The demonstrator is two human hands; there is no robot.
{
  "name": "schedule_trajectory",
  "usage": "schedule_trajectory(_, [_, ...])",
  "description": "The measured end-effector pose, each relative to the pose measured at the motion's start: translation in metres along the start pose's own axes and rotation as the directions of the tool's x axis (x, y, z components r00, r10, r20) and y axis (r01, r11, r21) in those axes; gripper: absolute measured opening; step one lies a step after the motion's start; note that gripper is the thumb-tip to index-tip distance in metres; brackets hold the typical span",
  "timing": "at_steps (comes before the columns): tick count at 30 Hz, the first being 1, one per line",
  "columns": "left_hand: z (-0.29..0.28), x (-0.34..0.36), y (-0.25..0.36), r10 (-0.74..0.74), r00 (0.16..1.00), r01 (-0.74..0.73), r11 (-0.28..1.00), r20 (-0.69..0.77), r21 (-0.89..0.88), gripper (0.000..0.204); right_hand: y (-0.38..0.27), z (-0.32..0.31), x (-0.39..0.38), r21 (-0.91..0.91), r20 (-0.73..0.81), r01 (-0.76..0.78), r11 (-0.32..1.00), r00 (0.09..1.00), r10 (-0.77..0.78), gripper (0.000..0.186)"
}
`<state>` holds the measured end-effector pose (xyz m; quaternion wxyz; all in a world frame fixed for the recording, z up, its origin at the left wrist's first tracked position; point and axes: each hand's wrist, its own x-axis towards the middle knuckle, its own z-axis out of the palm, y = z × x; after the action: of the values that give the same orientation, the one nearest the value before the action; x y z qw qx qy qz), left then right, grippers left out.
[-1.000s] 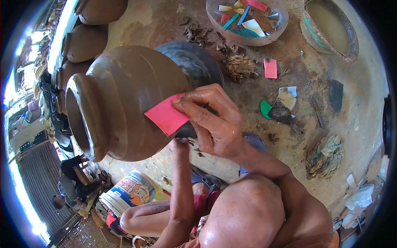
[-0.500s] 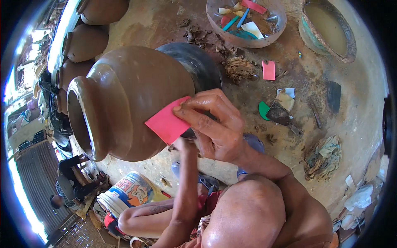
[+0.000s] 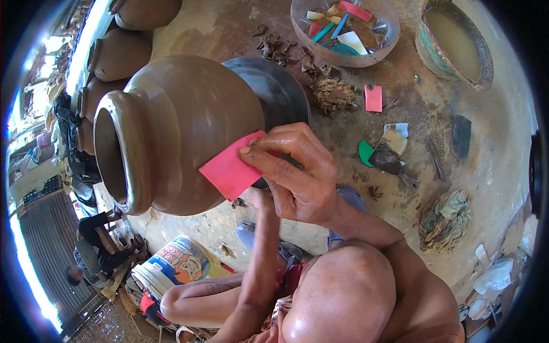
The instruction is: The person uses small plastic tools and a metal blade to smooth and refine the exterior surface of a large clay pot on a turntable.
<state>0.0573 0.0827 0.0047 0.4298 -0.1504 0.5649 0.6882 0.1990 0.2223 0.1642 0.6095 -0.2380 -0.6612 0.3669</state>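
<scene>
A wet brown clay pot [image 3: 171, 108], its wide rimmed mouth facing left, stands on a dark round wheel [image 3: 277, 80]. My right hand [image 3: 294, 174] pinches a flexible pink square [image 3: 226, 166] between thumb and fingers, over the pot’s lower right side. My left hand [image 3: 257, 197] is beneath the pot, by the wheel, its fingers mostly hidden behind the pink square and pot; what they touch is unclear.
Several pots [image 3: 120, 57] line the left. Beyond are a bowl of coloured pieces [image 3: 300, 26] and a basin of murky water [image 3: 486, 68]. Loose scrapers [image 3: 366, 153] and a rag [image 3: 443, 220] lie rightward. A bucket [image 3: 171, 263] stands near my legs; another person [image 3: 94, 246] sits lower left.
My right hand and the pink square have moved slightly down since a second ago. My left forearm has shifted right, and the pot’s outline has shifted a little.
</scene>
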Motion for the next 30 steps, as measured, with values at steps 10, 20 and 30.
schedule_trajectory(10, [-0.007,0.000,0.032,-0.112,0.990,0.105,0.991,0.083,0.086,0.045,0.001,-0.008,-0.004,-0.020,0.014,0.008,1.000,1.000,-0.008,0.037])
schedule_trajectory(20, [0.018,-0.055,-0.031,-0.240,0.968,0.235,0.969,0.071,0.070,0.046,0.002,-0.010,-0.005,-0.023,0.013,0.041,0.999,0.999,-0.041,0.039])
schedule_trajectory(30, [0.004,-0.027,-0.035,-0.103,0.994,0.102,0.995,0.046,0.023,0.048,0.002,0.001,-0.009,-0.016,0.015,0.056,0.998,0.998,-0.056,0.041])
